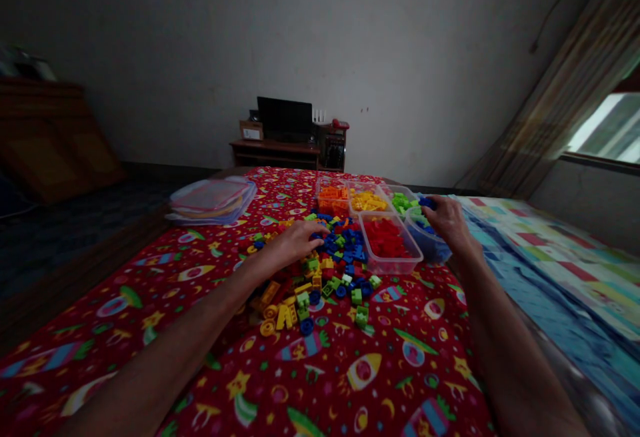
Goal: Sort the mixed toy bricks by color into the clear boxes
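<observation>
L hand (295, 243) palm down, arm reaching fwd from lower left, fingers half curled on blue bricks at the edge of a mixed pile of plastic building bricks (320, 270). Partly closed, can't tell if it has hold of any. R hand (449, 221) comes up from lower right, wrist bent, fingers curved over a clear tub of blue bricks (425, 243), with a blue brick (427, 203) at the fingertips. Also partly closed, can't tell if brick is held. Pile sits on a red rocket-print bedspread (320, 363), just beside a clear tub of red bricks (390, 243). Behind it, clear tubs of orange bricks (332, 200), yellow bricks (367, 201) and green bricks (404, 202). Stacked clear lids (213, 200) lie to the left. Label on cardboard box (251, 131) on far desk (275, 153) too small to read.
</observation>
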Tool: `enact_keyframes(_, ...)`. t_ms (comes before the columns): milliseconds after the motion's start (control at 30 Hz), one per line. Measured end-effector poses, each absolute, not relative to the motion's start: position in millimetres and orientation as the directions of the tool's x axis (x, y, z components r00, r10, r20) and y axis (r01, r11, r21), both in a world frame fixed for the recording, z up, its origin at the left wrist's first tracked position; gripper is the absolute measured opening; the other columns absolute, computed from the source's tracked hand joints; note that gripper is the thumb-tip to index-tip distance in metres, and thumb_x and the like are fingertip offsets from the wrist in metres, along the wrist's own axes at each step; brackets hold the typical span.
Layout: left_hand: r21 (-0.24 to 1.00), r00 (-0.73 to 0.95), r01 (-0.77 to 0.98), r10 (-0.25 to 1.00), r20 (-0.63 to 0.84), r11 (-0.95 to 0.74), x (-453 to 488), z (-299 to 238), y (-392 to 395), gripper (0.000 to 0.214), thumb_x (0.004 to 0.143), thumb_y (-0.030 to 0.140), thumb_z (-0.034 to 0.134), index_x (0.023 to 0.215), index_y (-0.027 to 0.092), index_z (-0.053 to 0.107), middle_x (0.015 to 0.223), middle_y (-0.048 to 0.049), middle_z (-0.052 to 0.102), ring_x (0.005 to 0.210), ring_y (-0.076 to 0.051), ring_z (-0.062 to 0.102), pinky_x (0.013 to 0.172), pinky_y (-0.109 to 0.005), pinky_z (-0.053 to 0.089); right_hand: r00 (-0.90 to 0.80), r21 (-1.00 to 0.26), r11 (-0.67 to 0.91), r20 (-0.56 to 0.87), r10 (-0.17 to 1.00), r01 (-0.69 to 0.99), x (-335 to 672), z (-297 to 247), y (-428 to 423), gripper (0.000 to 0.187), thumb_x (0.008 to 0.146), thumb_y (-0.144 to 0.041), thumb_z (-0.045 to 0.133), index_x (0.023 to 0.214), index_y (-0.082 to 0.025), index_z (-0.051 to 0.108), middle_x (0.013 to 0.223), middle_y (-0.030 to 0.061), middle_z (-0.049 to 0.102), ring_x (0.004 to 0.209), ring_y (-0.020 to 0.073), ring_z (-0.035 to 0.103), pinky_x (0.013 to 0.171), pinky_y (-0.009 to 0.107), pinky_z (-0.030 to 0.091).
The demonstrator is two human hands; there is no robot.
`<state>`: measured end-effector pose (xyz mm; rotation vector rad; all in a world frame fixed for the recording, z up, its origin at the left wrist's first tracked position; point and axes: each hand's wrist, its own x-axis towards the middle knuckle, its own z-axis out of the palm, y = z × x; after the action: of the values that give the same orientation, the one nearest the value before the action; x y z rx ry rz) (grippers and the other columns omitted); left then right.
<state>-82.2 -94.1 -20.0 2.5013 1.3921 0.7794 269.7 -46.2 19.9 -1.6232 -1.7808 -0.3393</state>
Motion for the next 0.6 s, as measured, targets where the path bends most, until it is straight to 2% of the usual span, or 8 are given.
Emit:
enact_keyframes(133,0.31,0.441,0.77,0.817,0.372,-0.557,-87,-34,-90,0.029,0.074,0.03,0.065,0.102,0.023,0.069,0.107,-0.0065,0.069,0.105,-0.024,0.061,0.095,-0.036,0.046,0.027,-0.218,0.165,0.677,0.736,0.962,275,16,-46,0.036,0.08,-0.03,0.053,0.109,-0.011,0.066,0.097,0.0157,0.07,0.091,0.027,0.062,0.085,0.042,0.045)
enact_keyframes(267,0.308,0.446,0.769,0.816,0.368,-0.56,-88,-40,-88,0.026,0.072,0.028,0.066,0.098,0.023,0.07,0.105,-0.0076,0.068,0.104,-0.026,0.06,0.094,-0.037,0.047,-0.112,-0.204,0.371,0.729,0.675,0.906,239,21,-58,0.031,0.085,-0.025,0.049,0.11,-0.016,0.064,0.101,0.0137,0.069,0.092,0.024,0.062,0.085,0.04,0.046)
enact_keyframes(400,0.271,0.454,0.785,0.815,0.361,-0.557,-86,-39,-89,0.026,0.072,0.025,0.065,0.097,0.021,0.07,0.1,-0.0078,0.068,0.098,-0.026,0.062,0.091,-0.037,0.048,-0.444,-0.157,0.607,0.546,0.711,0.779,180,13,-78,0.029,0.086,-0.018,0.047,0.11,-0.017,0.064,0.088,0.0088,0.07,0.078,0.0181,0.063,0.075,0.031,0.048)
enact_keyframes(467,0.226,0.45,0.806,0.815,0.365,-0.547,-85,-36,-91,0.024,0.074,0.024,0.063,0.098,0.021,0.07,0.098,-0.0079,0.069,0.096,-0.025,0.062,0.09,-0.037,0.048,-0.553,-0.101,0.672,0.486,0.677,0.733,156,2,-88,0.03,0.086,-0.013,0.046,0.109,-0.018,0.065,0.094,0.0094,0.069,0.087,0.0187,0.061,0.08,0.031,0.048)
enact_keyframes(600,0.192,0.427,0.834,0.827,0.366,-0.516,-84,-23,-97,0.025,0.079,0.024,0.054,0.098,0.022,0.07,0.095,-0.0058,0.072,0.091,-0.023,0.065,0.085,-0.034,0.05,-0.674,0.0,0.74,0.41,0.614,0.673,135,-18,-100,0.038,0.083,-0.007,0.045,0.116,-0.017,0.062,0.116,0.0157,0.06,0.11,0.0256,0.053,0.093,0.042,0.044)
